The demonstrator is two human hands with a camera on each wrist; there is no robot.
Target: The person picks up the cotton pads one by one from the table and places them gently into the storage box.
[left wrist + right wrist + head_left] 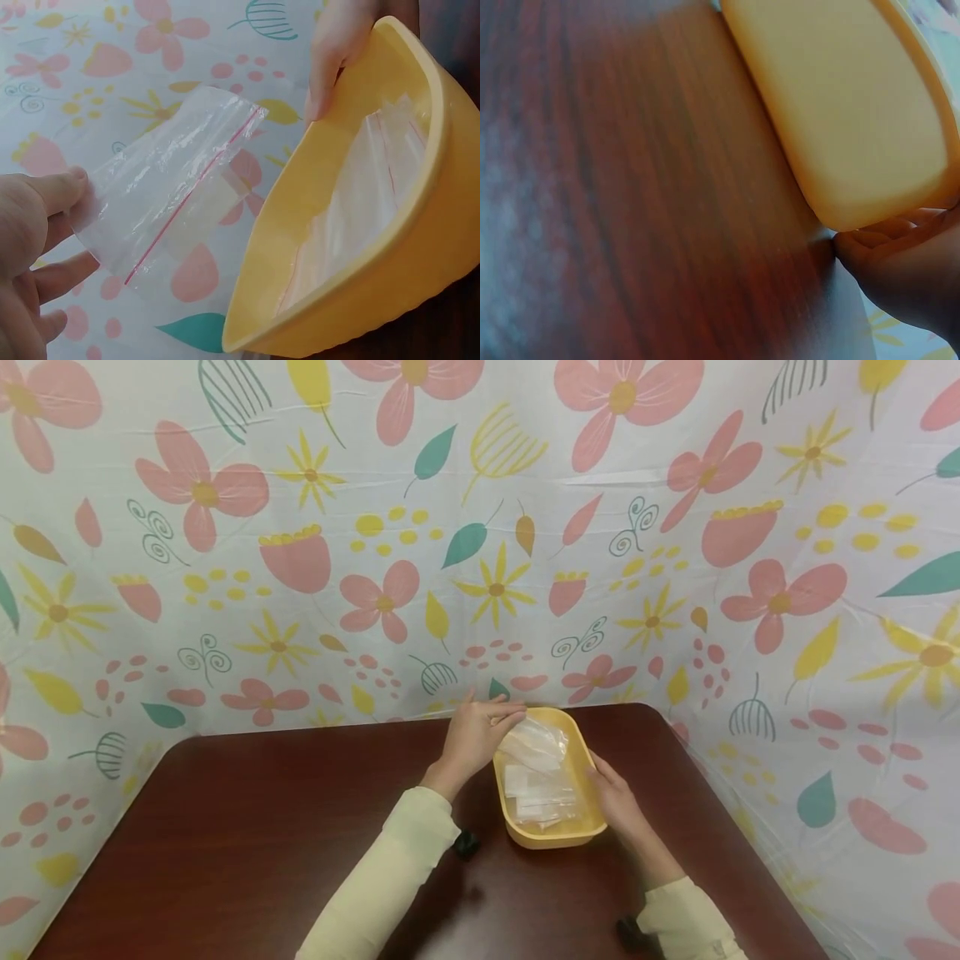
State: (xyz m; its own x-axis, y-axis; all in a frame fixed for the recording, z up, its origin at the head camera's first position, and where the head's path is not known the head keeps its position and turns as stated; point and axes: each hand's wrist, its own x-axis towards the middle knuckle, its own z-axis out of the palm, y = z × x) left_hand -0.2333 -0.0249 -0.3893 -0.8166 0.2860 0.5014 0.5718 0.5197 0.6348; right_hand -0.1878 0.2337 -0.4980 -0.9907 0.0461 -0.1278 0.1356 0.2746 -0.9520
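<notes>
My left hand (474, 737) pinches a clear zip-lock bag (169, 176) with a red seal line between thumb and fingers. In the left wrist view the bag hangs beside the bin's rim; in the head view it overlaps the bin's far end. My right hand (617, 795) grips the right side of a yellow plastic bin (557, 841), thumb at the rim. The bin is tilted, as the left wrist view shows. Several more clear zip-lock bags (371, 172) lie inside it. From the right wrist view, fingers curl beneath the bin's outer wall, and the contents are hidden.
The dark brown table (262, 827) extends to the left of the bin. Behind and to the right hangs a white flower-printed curtain (420, 635), right at the table's far edge. Small black objects (466, 843) show by both wrists.
</notes>
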